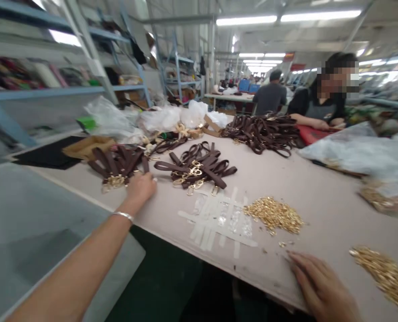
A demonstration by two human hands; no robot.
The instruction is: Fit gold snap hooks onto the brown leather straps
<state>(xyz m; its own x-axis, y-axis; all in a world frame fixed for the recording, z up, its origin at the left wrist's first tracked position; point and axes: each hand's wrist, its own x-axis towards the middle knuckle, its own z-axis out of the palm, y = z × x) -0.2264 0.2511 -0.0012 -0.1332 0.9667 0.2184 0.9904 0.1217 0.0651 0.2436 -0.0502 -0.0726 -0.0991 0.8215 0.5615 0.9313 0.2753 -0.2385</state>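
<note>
My left hand is closed on a dark brown strap at the right edge of a fanned pile of straps with gold clasps. Beside it, in the middle of the table, lies a looser heap of looped brown straps with gold hooks. My right hand rests low at the table's front edge, its fingers stretched out and holding nothing. Just beyond it is a pile of small gold parts. Another gold pile lies to its right.
Clear tape strips cover part of the table. Farther back lie a big strap heap, plastic bags and a cardboard tray. A person sits across at the right; plastic sheeting lies nearby.
</note>
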